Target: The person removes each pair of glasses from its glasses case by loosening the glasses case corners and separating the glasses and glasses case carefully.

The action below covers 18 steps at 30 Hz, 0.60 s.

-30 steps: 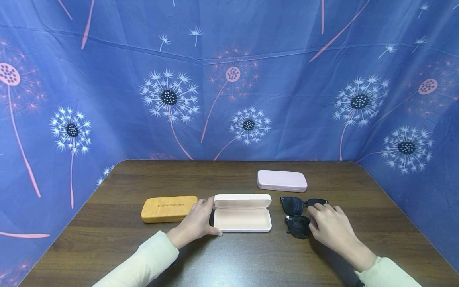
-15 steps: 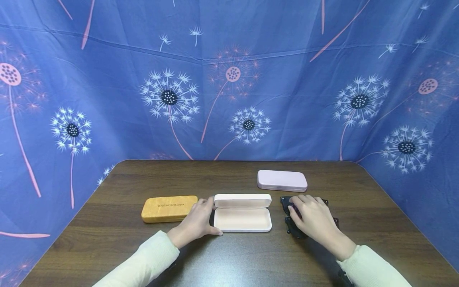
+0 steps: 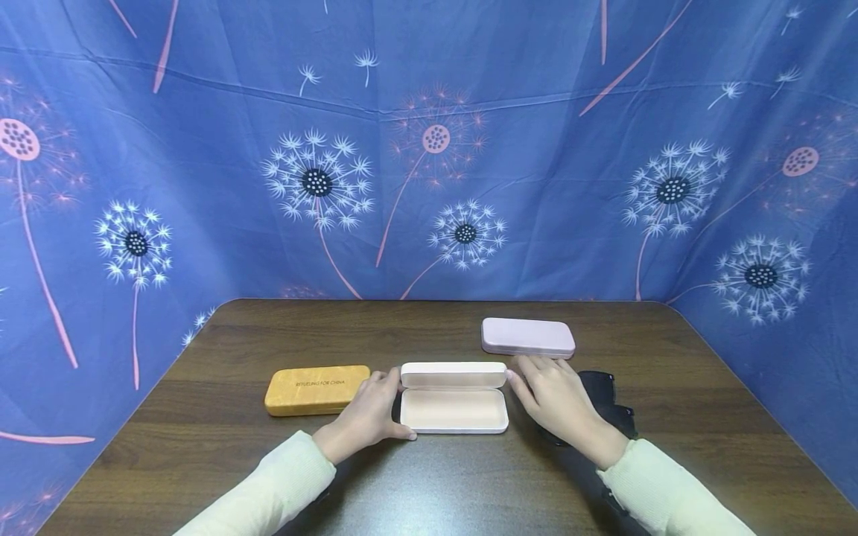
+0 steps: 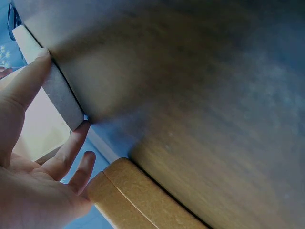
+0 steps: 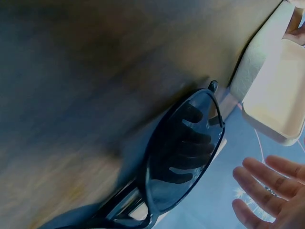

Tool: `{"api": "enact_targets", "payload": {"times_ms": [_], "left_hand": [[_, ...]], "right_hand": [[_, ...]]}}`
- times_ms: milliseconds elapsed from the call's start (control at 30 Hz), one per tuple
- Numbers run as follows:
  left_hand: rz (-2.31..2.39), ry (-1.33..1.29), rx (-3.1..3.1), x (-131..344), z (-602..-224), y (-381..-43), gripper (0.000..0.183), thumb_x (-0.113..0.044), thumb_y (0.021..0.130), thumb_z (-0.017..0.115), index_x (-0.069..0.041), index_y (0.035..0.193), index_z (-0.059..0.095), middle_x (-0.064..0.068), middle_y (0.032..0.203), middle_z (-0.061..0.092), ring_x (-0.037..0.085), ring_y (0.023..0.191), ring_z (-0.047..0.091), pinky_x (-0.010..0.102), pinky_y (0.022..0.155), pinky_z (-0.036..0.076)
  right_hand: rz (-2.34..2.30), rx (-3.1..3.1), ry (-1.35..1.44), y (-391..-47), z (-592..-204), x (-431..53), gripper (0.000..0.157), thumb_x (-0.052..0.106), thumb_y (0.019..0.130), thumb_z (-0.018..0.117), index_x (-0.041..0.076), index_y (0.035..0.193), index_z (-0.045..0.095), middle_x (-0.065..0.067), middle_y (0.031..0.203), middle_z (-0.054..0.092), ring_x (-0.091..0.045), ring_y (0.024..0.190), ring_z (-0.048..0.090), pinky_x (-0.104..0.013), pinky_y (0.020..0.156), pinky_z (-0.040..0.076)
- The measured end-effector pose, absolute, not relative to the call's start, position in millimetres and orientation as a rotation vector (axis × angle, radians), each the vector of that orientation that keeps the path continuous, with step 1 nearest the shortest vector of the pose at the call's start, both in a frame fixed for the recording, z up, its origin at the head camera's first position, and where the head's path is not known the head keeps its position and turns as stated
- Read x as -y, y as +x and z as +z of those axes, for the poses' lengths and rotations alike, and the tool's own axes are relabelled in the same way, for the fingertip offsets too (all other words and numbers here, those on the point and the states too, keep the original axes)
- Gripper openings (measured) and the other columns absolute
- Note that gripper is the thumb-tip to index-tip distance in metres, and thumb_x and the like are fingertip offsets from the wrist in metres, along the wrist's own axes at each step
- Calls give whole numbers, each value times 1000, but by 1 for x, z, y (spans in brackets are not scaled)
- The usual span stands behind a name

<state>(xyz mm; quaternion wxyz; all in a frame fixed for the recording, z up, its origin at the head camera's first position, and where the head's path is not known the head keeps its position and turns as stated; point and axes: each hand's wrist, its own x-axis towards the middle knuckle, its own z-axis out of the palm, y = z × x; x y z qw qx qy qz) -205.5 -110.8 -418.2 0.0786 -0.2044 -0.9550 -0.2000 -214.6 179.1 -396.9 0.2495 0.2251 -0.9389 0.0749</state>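
Observation:
A white glasses case (image 3: 453, 376) lies unfolded on the table, its cream lining bare. My left hand (image 3: 369, 415) rests at the left end of this case. In the left wrist view, its thumb (image 4: 31, 78) lies straight along the front wall and a finger touches the corner. My right hand (image 3: 559, 398) is at the case's other end, fingers extended, thumb by the lid's right side; whether it touches cannot be told. Beneath and behind that hand are two pairs of black sunglasses (image 3: 599, 387), partly hidden; one dark lens (image 5: 181, 157) fills the right wrist view's middle.
A yellow glasses case (image 3: 315, 391) with printed lettering lies closed beside my left hand. Beyond my right fingertips sits a closed pale pink case (image 3: 528, 337). The brown wooden table (image 3: 362, 327) ends at a blue dandelion-print cloth (image 3: 536, 186).
My right hand has travelled left, from over the sunglasses to the right end of the white glasses case. The left hand and the cases stay where they were.

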Motion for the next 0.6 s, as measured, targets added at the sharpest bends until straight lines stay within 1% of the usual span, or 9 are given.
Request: {"api": "enact_targets", "payload": {"times_ms": [100,200,333,400,500,600], "left_hand": [[-602,-612,2859,111,-418,-205,77,-39,46,87,-7,103,47,3,97,64,28,103,53,41,87,43],[-607,-606,2862,110,-417,-205,77,-39,46,87,-7,103,47,3,98,64,28,103,53,42,87,43],[-607,-596,2874,110,-418,-206,78,-40,46,87,-7,104,46,4,99,64,29,104,53,42,87,43],[-618,-589,2879,110,-418,-206,78,-40,46,87,-7,105,46,4,99,64,29,104,53,42,87,43],[-632,-583,2881,109,-417,-206,78,-40,46,87,-8,105,46,4,100,64,30,104,53,43,88,43],[-629,-584,2880,109,-417,-206,78,-39,46,87,-8,104,47,4,99,64,29,104,53,42,88,43]], "right_hand": [[227,2563,620,-219,-397,-174,30,34,93,46,9,102,61,-7,92,68,-25,91,64,-47,81,48],[255,2555,644,-223,-397,-170,32,34,93,44,9,101,62,-6,90,68,-22,87,65,-43,76,50],[314,2551,689,-227,-394,-164,33,34,94,44,8,101,63,-5,89,69,-20,85,65,-41,74,51],[335,2558,707,-229,-392,-161,33,34,94,43,8,101,63,-2,85,68,-18,83,65,-39,74,51],[352,2573,724,-232,-390,-157,31,34,94,43,11,95,63,5,71,61,-10,69,58,-31,64,48],[367,2592,733,-236,-389,-155,27,35,94,43,16,83,59,12,59,47,-4,57,44,-22,53,38]]}}
